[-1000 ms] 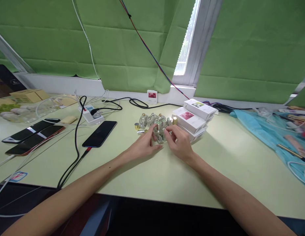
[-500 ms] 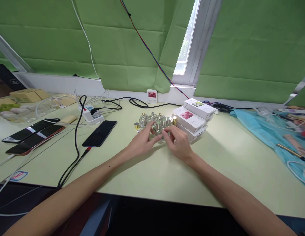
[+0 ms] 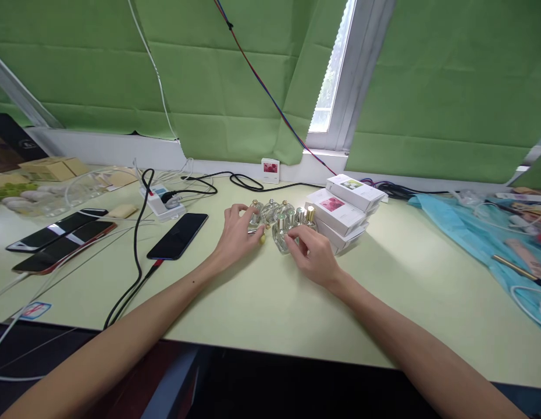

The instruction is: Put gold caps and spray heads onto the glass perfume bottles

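A clear glass perfume bottle (image 3: 280, 237) with a silvery sprayer top stands upright on the table. The closed fingertips of my right hand (image 3: 315, 254) are against its right side. My left hand (image 3: 238, 237) is at the left of the bottles, its thumb and forefinger apart over small caps. One gold cap (image 3: 262, 239) shows by the thumb; the fingers partly hide the others. Behind stand several more glass bottles (image 3: 284, 208), the back ones with round gold tops. A bottle with a tall gold cap (image 3: 310, 213) is beside the boxes.
White boxes (image 3: 340, 212) with flower pictures are stacked right of the bottles. A similar small box (image 3: 270, 170) stands by the wall. Leftward lie a plugged-in phone (image 3: 178, 236), a power strip (image 3: 161, 203), cables and two more phones (image 3: 63, 247). Blue plastic sheeting (image 3: 454, 224) covers the right side.
My left hand has let go of the front bottle and moved left to the caps, with its fingers opening. My right hand has stayed nearly in place at the bottle.
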Tool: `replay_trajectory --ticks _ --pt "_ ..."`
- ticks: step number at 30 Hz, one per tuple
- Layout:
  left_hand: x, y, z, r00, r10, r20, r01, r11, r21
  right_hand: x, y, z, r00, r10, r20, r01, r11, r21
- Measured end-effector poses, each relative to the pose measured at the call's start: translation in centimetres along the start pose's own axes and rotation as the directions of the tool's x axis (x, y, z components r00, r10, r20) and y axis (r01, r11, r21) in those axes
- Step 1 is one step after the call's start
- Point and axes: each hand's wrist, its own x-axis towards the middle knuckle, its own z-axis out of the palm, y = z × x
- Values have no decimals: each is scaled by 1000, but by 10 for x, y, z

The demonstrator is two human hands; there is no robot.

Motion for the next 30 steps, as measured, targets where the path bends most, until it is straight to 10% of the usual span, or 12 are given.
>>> replay_trajectory --ticks 13,30 --pt "6 -13 4 974 -65 216 82 994 -71 -2 0 1 996 18 83 -18 1000 5" --pt "14 -17 -8 977 -22 214 25 1000 -10 -3 -2 3 987 30 156 -33 999 20"
